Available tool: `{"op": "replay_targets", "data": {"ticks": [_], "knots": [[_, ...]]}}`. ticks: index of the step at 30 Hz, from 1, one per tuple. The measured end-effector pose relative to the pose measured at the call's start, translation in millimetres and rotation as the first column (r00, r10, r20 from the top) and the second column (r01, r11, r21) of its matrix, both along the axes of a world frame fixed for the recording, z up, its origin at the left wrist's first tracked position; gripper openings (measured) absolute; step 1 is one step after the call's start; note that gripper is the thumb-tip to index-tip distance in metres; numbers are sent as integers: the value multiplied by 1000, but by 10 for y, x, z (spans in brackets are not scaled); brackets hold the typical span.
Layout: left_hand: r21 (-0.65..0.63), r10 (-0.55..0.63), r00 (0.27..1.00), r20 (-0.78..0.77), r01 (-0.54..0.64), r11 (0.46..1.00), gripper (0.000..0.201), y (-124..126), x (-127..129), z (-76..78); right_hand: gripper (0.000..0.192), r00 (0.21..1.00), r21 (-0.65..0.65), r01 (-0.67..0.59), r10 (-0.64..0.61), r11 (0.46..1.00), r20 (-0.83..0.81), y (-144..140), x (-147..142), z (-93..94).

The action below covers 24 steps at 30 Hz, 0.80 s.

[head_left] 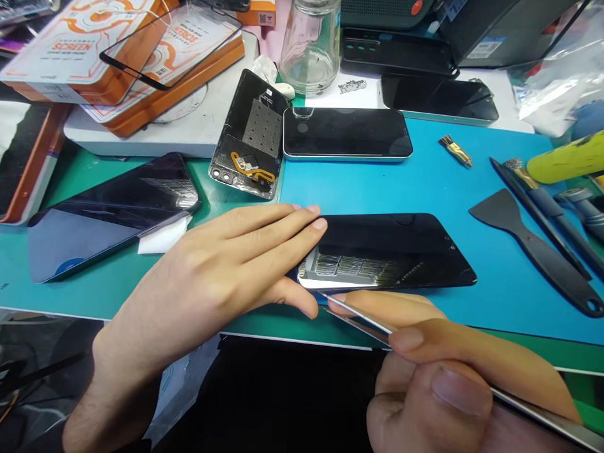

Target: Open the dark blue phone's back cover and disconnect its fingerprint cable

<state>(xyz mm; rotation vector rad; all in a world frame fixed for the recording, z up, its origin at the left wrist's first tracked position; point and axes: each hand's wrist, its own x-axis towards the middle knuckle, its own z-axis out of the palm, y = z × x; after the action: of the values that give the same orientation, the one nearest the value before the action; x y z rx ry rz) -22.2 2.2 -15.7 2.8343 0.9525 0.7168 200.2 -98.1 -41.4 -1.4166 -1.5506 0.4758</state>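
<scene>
A black-screened smartphone (396,242) lies face up on the mat, with a ceiling light reflected in its screen. My left hand (212,270) holds its left end, long fingers stretched over the screen and thumb by the near long edge. In my right hand (443,371) is a pair of metal tweezers (361,314), pinched between thumb and fingers. One tip meets the phone's near edge close to my left thumb; the two tips are slightly apart. A blue strip shows under that edge. My right fingertips partly hide the phone's lower side.
Behind the phone lie another phone (349,133) and an opened back cover (250,135). A dark phone (117,217) rests at left. Orange-white boxes (189,56) and a glass jar (311,47) stand at the back. A black scraper (528,245) and brushes lie right on the blue mat (353,185).
</scene>
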Motion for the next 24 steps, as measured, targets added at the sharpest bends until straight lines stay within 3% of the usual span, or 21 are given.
{"op": "replay_targets", "data": {"ticks": [3, 8, 13, 16, 24], "knots": [[4, 2, 1000, -3, -2, 1000, 64, 6, 11, -1, 30, 993, -32, -77, 80, 997, 86, 100, 54, 35], [-24, 0, 1000, -14, -1, 1000, 62, -29, 7, 21, 29, 999, -36, -44, 45, 998, 19, 208, 44, 83], [-82, 2, 999, -50, -6, 997, 56, -70, -27, 50, 19, 977, 59, 170, -161, 984, -137, 142, -112, 68], [-37, -9, 999, -31, 8, 999, 59, -47, -28, 27, 19, 960, 115, 246, -225, 962, -165, 126, -145, 71], [-40, 7, 999, -36, -8, 999, 62, -40, -19, -8, 17, 986, 82, 159, -154, 984, -68, 101, -55, 112]]}}
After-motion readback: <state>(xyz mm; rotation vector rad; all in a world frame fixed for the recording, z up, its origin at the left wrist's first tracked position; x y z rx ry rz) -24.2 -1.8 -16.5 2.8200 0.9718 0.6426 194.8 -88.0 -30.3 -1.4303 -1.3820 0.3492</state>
